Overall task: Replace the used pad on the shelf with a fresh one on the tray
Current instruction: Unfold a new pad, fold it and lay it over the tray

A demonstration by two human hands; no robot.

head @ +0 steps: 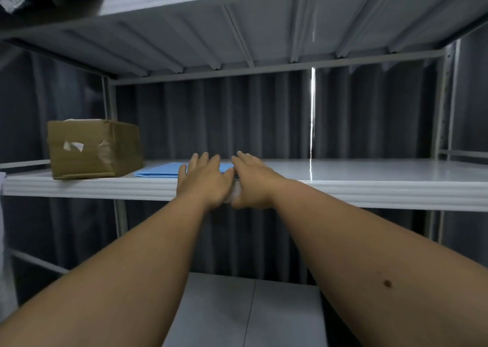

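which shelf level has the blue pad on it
The middle shelf, at hand height: the blue pad lies flat beside the cardboard box. The levels above and below show no pad.

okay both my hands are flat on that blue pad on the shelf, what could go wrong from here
1. The blue pad lies close beside the cardboard box; sliding it left could snag or nudge the box.
2. Left hand and right hand sit at the shelf front edge, so a quick pull may drop the pad.
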